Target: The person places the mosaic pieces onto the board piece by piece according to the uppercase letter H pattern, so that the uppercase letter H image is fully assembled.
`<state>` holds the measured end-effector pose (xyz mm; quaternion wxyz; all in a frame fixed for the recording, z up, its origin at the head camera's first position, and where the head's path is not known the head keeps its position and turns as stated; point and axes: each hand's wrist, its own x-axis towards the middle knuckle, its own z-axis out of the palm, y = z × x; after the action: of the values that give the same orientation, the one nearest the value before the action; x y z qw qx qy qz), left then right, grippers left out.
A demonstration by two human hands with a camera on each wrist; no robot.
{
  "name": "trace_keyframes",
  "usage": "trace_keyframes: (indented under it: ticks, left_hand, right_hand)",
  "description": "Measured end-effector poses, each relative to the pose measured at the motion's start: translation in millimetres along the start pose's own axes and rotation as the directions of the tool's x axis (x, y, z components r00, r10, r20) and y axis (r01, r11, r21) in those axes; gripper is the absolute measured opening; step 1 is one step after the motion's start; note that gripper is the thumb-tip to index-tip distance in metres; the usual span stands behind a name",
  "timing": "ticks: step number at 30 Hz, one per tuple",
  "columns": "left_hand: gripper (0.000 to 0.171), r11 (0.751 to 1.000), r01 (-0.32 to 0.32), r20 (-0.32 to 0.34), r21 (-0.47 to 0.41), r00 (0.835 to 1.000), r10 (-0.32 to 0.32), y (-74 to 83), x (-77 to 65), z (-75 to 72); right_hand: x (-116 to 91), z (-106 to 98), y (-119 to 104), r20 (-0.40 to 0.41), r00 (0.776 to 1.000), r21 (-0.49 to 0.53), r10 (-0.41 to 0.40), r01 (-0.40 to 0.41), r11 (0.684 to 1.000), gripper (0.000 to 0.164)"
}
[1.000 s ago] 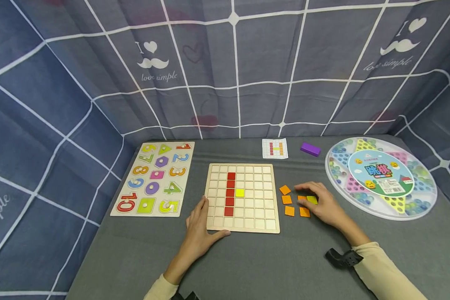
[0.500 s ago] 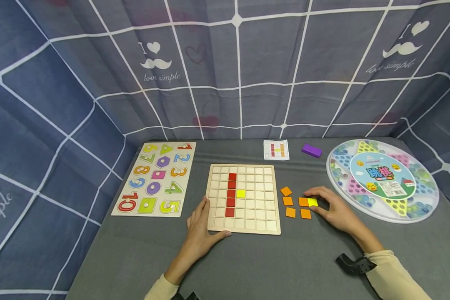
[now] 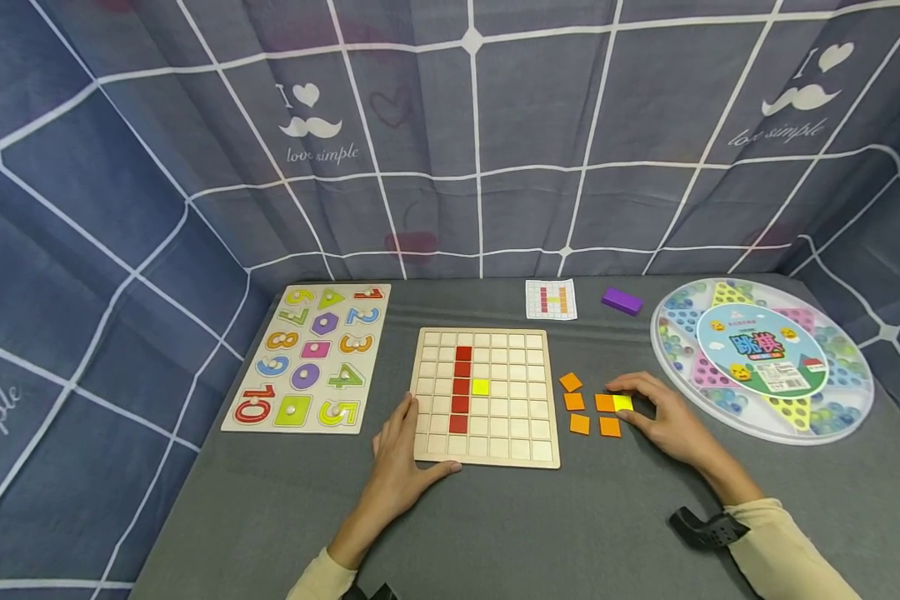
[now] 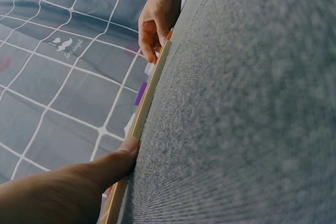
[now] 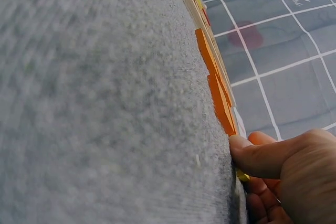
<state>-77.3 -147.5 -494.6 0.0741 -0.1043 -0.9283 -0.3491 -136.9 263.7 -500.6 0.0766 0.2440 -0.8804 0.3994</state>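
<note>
A wooden grid board (image 3: 513,425) lies in the middle of the table, with a column of red square tiles (image 3: 460,404) and one yellow tile (image 3: 481,387) in its cells. Along its left and near edges my left hand (image 3: 401,471) rests with straight fingers; in the left wrist view the thumb (image 4: 118,163) presses the board's edge. To the right of the board, my right hand (image 3: 667,421) pinches a second yellow tile (image 3: 623,403) between thumb and forefinger. That tile is beside an orange tile (image 3: 603,403). Other orange tiles (image 3: 579,424) lie loose nearby.
A number puzzle board (image 3: 307,358) lies left. Behind the grid board are a pattern card (image 3: 551,300) showing a red, yellow and orange H, and a purple block (image 3: 622,301). A round Chinese checkers board (image 3: 765,358) lies right, near my right hand.
My right hand has drawn slightly to the right, off the orange tiles, and its thumb and forefinger have come onto the loose yellow tile. The left hand stays at the board.
</note>
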Motion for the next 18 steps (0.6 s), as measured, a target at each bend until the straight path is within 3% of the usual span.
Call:
trace_keyframes:
  ticks: [18]
  left_hand:
    - [0.114,1.0,-0.007,0.0,-0.002,1.0,0.007,1.2,-0.2,-0.5]
  right_hand:
    - [0.0,-0.6,-1.8,-0.011,1.0,-0.014,-0.016,0.015,1.0,0.04]
